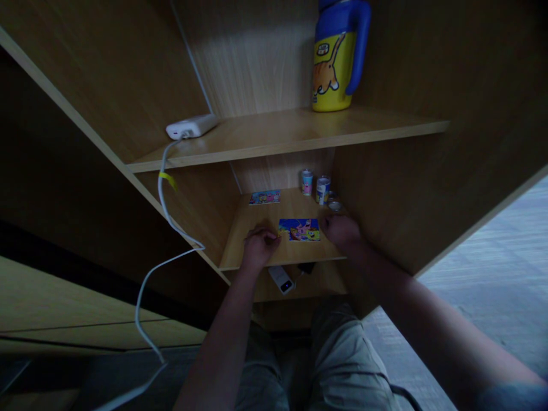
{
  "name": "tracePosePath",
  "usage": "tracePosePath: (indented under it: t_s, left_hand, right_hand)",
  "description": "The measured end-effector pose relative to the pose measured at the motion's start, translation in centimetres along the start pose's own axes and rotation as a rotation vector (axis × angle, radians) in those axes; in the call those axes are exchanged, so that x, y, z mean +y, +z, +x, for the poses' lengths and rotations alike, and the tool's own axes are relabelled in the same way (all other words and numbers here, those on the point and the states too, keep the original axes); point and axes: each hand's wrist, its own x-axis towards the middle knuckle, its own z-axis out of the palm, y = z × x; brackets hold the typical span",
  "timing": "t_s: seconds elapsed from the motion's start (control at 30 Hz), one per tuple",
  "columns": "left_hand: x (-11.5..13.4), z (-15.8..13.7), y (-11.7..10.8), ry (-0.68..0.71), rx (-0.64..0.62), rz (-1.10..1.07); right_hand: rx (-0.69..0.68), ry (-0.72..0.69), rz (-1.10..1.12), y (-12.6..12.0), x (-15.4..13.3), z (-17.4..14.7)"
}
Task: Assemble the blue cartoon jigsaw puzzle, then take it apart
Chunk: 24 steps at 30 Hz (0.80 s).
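Note:
A blue cartoon jigsaw puzzle [305, 229] lies flat on the middle shelf, with a stepped gap at its lower left corner. At that corner my left hand [260, 245] is closed in a pinch on a small yellowish jigsaw piece [279, 233]. My right hand [340, 229] rests by the puzzle's right edge with its fingers curled in; whatever may be inside them is hidden. Behind, to the left, lies a second cartoon picture [264, 197], flat on the same shelf.
Two small printed cans [307, 182] [323, 190] stand at the back right, near round metal lids [334, 206]. Above are a yellow-blue mug [334, 63] and a white power bank [192, 126] with a hanging cable [165, 220]. A white device [281, 278] lies on the lower shelf.

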Motion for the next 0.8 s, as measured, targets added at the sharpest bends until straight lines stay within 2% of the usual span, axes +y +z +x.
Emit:
tracePosePath:
  t_s: [0.57,0.8]
  left_hand:
    - [1.3,-0.5,-0.2,0.025,0.004,0.104]
    - [1.9,-0.9,-1.0,0.155,-0.006,0.026]
  right_hand:
    - [0.018,-0.039,-0.021,0.2,0.1,0.0]
    - [0.02,0.004,0.003,0.3,0.0,0.1]
